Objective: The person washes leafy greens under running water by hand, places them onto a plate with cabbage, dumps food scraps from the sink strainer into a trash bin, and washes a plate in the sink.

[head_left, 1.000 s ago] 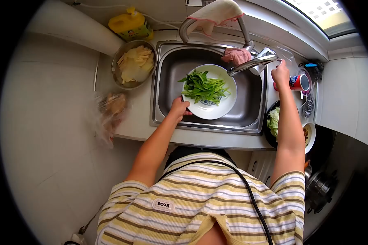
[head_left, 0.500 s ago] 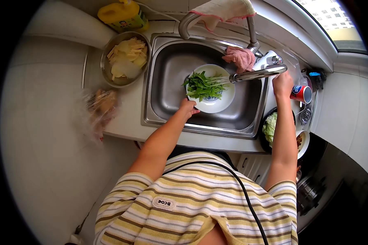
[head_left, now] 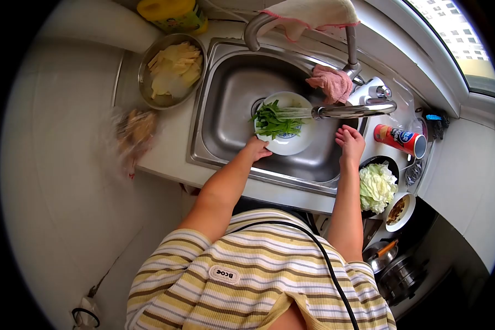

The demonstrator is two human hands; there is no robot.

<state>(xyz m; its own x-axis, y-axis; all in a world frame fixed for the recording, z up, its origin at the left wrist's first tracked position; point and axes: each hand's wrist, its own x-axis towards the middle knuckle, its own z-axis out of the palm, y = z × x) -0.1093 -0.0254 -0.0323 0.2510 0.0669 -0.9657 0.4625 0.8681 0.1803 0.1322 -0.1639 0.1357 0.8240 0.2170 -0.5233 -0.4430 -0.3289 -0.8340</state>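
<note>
My left hand (head_left: 258, 149) grips the near-left rim of a white plate (head_left: 300, 142) inside the steel sink (head_left: 225, 82). Cut green leafy vegetables (head_left: 276, 119) lie on the plate's left half. Water sprays onto them from the chrome faucet (head_left: 346, 111). Over the sink's right rim, below the faucet, is my right hand (head_left: 350, 143), fingers loosely curled and apart, holding nothing. It is apart from the plate.
Left of the sink are a steel bowl of pale slices (head_left: 173, 69) and a plastic bag (head_left: 133, 135). At right stand a red can (head_left: 396, 137), cabbage leaves (head_left: 378, 188) and a white bowl (head_left: 400, 212). A pink cloth (head_left: 331, 83) hangs behind the faucet.
My right hand has come away from the faucet's base, moving left and toward me to the sink's edge. My left hand still holds the plate under the running water.
</note>
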